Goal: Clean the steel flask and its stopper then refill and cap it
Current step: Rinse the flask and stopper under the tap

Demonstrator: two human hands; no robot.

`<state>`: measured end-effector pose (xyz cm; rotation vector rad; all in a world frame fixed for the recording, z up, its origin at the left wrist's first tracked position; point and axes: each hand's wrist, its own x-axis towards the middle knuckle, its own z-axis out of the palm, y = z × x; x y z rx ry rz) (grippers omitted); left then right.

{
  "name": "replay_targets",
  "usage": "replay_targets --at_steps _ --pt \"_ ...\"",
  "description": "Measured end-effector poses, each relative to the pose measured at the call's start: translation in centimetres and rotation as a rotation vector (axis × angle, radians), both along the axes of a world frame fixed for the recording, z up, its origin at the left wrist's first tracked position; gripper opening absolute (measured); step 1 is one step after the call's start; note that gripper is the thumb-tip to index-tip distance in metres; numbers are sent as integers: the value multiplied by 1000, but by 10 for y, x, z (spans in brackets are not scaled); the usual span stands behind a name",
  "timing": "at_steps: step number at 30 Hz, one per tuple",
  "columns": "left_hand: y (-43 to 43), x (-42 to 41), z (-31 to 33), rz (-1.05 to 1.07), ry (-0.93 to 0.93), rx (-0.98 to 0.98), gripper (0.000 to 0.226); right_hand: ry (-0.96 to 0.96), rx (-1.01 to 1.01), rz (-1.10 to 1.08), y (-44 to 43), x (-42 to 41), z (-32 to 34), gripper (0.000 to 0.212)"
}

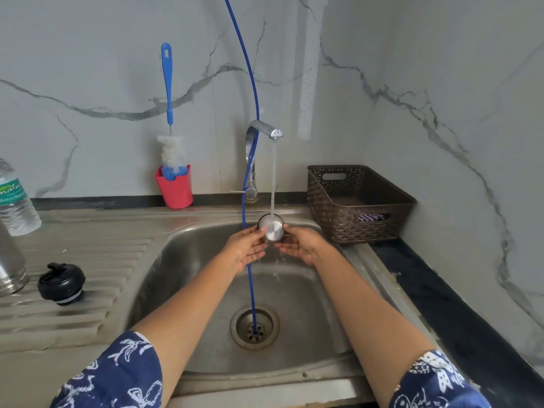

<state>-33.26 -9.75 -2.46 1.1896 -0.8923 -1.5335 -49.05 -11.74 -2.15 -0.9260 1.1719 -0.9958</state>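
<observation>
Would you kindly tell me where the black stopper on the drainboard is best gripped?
Probably from above with the left hand, fingers around the wide black rim of the stopper: it stands top up on the drainboard, and the round rim is its broadest exposed part.

A home kitchen, steel sink [188,248] with a drain board, tap [265,129] running water, marble-look wall [88,69], bottle brush [172,142] in a red cup [175,188], brown basket [357,201] on the dark counter [459,313]

Steel cup [272,228], perhaps a lid, between left hand [245,249] and right hand [303,245] under tap [266,129]
</observation>
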Motion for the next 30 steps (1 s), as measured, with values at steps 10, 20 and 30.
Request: replay_targets --at_steps 10,20,30 --pt "-5 -4 -11 63 -8 -59 44 150 -135 34 -3 1 -12 34" --pt "-5 3 -16 58 -168 -182 42 399 -319 -22 2 11 -14 74" --pt "-2 9 -14 20 -342 -284 41 499 -329 7 3 11 -10 72"
